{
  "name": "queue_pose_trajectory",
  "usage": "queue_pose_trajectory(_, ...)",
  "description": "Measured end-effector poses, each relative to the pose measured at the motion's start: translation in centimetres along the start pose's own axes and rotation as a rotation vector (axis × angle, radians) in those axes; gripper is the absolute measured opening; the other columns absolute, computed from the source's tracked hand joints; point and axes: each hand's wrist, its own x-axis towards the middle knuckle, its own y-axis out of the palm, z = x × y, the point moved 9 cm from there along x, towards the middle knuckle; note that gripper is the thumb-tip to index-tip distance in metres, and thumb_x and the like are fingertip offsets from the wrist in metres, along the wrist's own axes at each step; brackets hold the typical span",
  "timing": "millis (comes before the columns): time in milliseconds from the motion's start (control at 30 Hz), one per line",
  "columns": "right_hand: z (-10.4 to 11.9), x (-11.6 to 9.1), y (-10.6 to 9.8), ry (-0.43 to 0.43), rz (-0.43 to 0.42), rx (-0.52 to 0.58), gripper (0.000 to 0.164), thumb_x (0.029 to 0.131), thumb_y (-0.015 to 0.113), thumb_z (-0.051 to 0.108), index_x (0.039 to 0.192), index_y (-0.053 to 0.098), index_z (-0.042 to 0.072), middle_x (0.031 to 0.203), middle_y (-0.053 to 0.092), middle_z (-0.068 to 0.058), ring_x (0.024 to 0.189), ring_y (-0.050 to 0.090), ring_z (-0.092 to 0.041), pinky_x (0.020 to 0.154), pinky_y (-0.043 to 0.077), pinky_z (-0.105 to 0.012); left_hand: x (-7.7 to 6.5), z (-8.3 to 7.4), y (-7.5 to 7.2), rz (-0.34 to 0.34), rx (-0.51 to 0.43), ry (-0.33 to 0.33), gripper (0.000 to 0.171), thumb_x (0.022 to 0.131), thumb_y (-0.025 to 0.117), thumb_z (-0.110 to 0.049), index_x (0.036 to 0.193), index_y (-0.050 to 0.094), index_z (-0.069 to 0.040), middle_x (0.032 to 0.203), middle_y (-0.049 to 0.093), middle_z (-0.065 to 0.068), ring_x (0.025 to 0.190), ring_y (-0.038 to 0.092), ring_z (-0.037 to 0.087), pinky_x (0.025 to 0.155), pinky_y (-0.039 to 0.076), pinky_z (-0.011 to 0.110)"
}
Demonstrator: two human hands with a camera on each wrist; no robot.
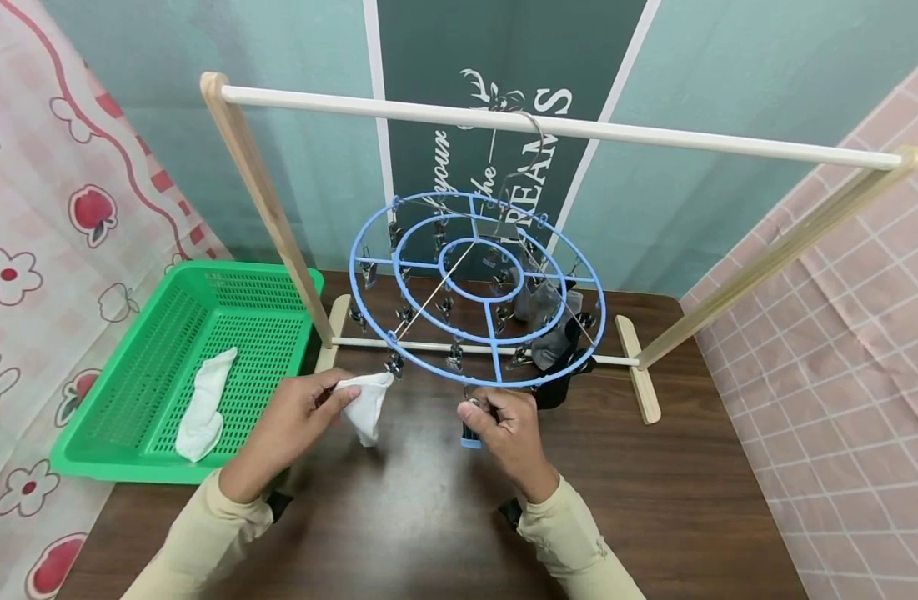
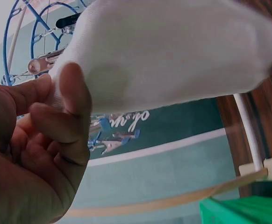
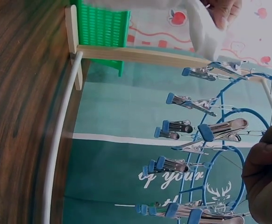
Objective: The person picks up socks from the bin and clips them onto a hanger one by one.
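Note:
A white sock (image 1: pixel 367 402) hangs from my left hand (image 1: pixel 297 417), pinched at its edge between thumb and fingers. In the left wrist view the sock (image 2: pixel 168 51) stretches away from the fingertips, its far end near the right side. At the front rim of a blue round drying hanger (image 1: pixel 459 379), my right hand (image 1: pixel 511 429) pinches a metal clip (image 1: pixel 470 437) with a blue tip. Its fingers are curled, and the clip points downward. Beside the sock dangles another metal clip (image 1: pixel 394 363).
A green basket (image 1: pixel 286 292) on the left holds another white sock (image 1: pixel 205 404). The hanger hooks over a white rail (image 1: pixel 428 111) on a wooden stand (image 1: pixel 267 208). Grey and black socks (image 1: pixel 552 346) hang from its right side, above the dark wooden table (image 1: pixel 699 500).

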Motion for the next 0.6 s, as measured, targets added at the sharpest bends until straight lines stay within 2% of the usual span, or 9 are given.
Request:
queue_pose_trajectory(200, 0.0, 0.0, -0.3, 0.025, -0.021, 0.020, 0.026, 0.081, 0.066, -0.004, 0.063, 0.054, 0.010, 0.053, 0.037, 0.001, 0.049, 0.035, -0.004, 0.043, 0.029, -0.021, 0.2, -1.2, 1.5, 0.019, 0.005, 0.079, 0.010, 0.098, 0.057, -0.013, 0.095, 0.066, -0.012, 0.063, 0.053, -0.010, 0.054, 0.048, 0.001, 0.049, 0.042, 0.024)
queue_pose_trajectory(433, -0.4, -0.1, -0.7, 0.084, -0.063, 0.074, 0.017, 0.082, 0.061, -0.010, 0.069, 0.062, 0.002, 0.056, 0.044, 0.000, 0.053, 0.039, -0.005, 0.046, 0.033, -0.023, 0.5, -2.1, 3.5, 0.086, -0.107, 0.056, 0.013, 0.097, 0.060, -0.017, 0.084, 0.062, -0.016, 0.067, 0.055, -0.010, 0.057, 0.050, 0.003, 0.048, 0.043, 0.024)
queue_pose_trajectory(600, -0.6, -0.1, -1.1, 0.108, -0.110, 0.118, 0.012, 0.080, 0.058, -0.014, 0.074, 0.065, -0.007, 0.060, 0.052, 0.005, 0.058, 0.045, -0.002, 0.049, 0.037, -0.023, 0.7, -3.0, 4.6, 0.117, -0.139, 0.089, 0.012, 0.094, 0.064, -0.018, 0.082, 0.065, -0.019, 0.067, 0.056, -0.013, 0.058, 0.047, 0.004, 0.050, 0.040, 0.023)
